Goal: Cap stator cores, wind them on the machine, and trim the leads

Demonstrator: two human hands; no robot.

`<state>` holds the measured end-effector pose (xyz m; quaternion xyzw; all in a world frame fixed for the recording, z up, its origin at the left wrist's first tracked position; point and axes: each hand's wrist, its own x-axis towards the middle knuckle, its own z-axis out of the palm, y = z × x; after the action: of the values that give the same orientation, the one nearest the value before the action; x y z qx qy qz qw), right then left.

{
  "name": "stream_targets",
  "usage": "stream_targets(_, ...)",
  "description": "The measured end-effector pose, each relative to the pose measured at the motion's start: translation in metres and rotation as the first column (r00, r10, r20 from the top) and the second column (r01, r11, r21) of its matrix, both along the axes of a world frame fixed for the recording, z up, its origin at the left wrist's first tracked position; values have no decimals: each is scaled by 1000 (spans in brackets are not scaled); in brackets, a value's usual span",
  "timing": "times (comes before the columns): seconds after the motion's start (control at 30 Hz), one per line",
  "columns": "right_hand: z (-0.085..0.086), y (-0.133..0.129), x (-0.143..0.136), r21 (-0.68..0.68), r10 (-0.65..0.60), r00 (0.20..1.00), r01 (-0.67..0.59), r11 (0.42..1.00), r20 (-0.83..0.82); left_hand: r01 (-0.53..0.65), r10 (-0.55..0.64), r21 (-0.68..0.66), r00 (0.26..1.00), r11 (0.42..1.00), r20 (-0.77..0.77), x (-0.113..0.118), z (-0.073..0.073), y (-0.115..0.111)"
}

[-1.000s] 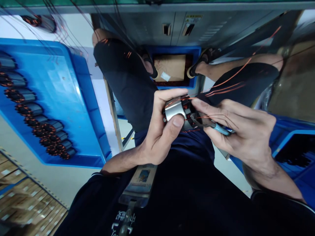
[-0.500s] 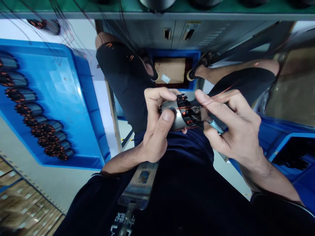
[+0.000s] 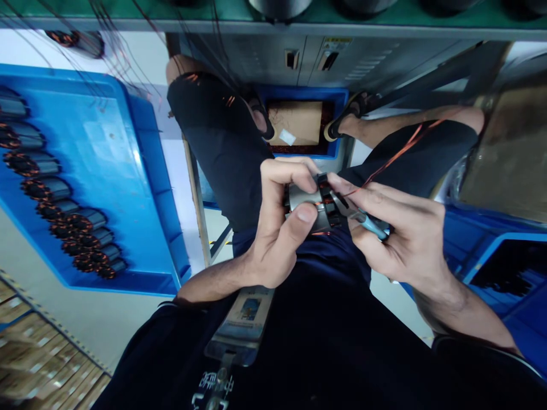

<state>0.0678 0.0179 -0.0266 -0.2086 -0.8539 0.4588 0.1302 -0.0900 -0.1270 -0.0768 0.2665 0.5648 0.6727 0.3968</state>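
Observation:
My left hand (image 3: 284,228) is closed around a motor stator (image 3: 302,196), a grey metal core with black end pieces and copper windings. The fingers and thumb press on its metal side. My right hand (image 3: 399,233) is closed on pliers (image 3: 370,224) with light blue handles, probably of the cutting kind. Their metal jaws lie against the stator's wound end. Copper wires (image 3: 391,159) run from that end past my right fingertips and trail up to the right. The far side of the stator is hidden by my left hand.
To the left, a blue tray (image 3: 111,171) holds several wound stators (image 3: 47,188). A green-topped bench (image 3: 205,12) edges the top of view. Between my feet sits a blue bin (image 3: 342,114) with cardboard. Another blue bin (image 3: 491,256) stands at right.
My right hand has shifted down and left, bringing the pliers' jaws against the stator's end. The stator has moved slightly right in my left hand. The wires now stand up more visibly.

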Motion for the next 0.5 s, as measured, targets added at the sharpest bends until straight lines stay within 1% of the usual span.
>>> stream_targets(0.03,-1,0,0,-8,1,1000,-2,1000,-6,-16,16,8,1000,1000,-6,-1,0,0)
stream_targets(0.1,-3,-1,0,34,-9,1000,9,999,-11,-51,52,15,998,999,-28,-1,1,1)
stream_targets(0.17,-5,-1,-1,103,-28,1000,27,994,7,-38,37,-11,999,999,-37,0,1,2)
stream_targets(0.23,-8,-1,-2,120,-25,999,22,993,24,-43,43,0,999,999,-12,2,-2,2)
stream_targets(0.3,-12,1,-3,51,-9,1000,9,999,-7,-78,77,37,997,996,21,3,-6,1)
stream_targets(0.37,-15,3,-6,-70,-22,999,20,997,-39,-105,104,40,994,994,23,3,-10,1)
stream_targets(0.43,-17,4,-9,-174,-70,997,64,983,-31,-130,131,25,990,991,-45,0,-13,1)
stream_targets(0.5,-17,2,-14,-249,-88,996,80,965,-24,-157,165,56,967,986,-193,-6,-13,2)
